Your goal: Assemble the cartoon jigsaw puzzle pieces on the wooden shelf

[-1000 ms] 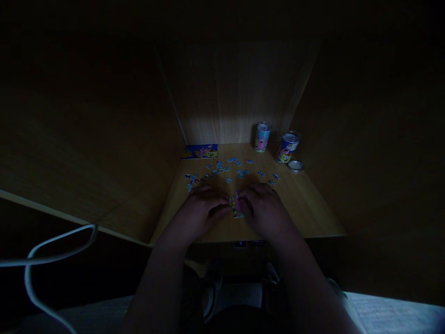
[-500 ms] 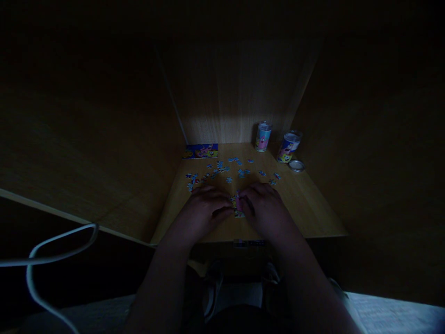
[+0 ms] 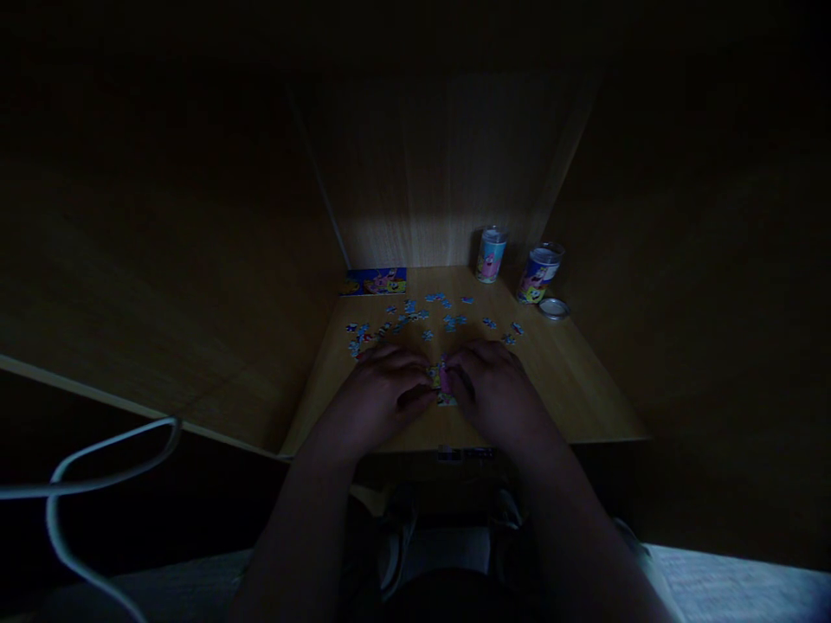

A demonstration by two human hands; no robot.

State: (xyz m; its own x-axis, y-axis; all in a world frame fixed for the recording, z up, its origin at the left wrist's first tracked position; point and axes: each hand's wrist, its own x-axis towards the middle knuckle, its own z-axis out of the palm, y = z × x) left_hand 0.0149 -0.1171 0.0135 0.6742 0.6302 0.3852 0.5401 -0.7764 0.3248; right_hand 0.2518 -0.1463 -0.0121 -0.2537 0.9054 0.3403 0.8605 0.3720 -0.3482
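Joined jigsaw puzzle pieces [image 3: 445, 389], pink, yellow and green, lie near the front of the wooden surface [image 3: 571, 389], between my two hands. From the left, my left hand [image 3: 393, 385] grips their edge with thumb and fingers curled. On the other side my right hand [image 3: 486, 381] is closed on the pink part, its fingertips bent over it. Both hands cover part of the pieces. Beyond them several loose puzzle pieces [image 3: 413, 313], mostly light blue, are scattered about, some partly behind my left hand.
A blue picture card [image 3: 375, 281] lies at the back left. At the back right stand two cartoon-printed cans [image 3: 490, 257] with clear tops, and a round lid [image 3: 554, 309]. Wooden walls [image 3: 441, 173] enclose the surface. A white cable [image 3: 97, 452] loops at left.
Both hands stay almost in place on the joined pieces, with only slight finger movement. The loose pieces and the cans have not moved.
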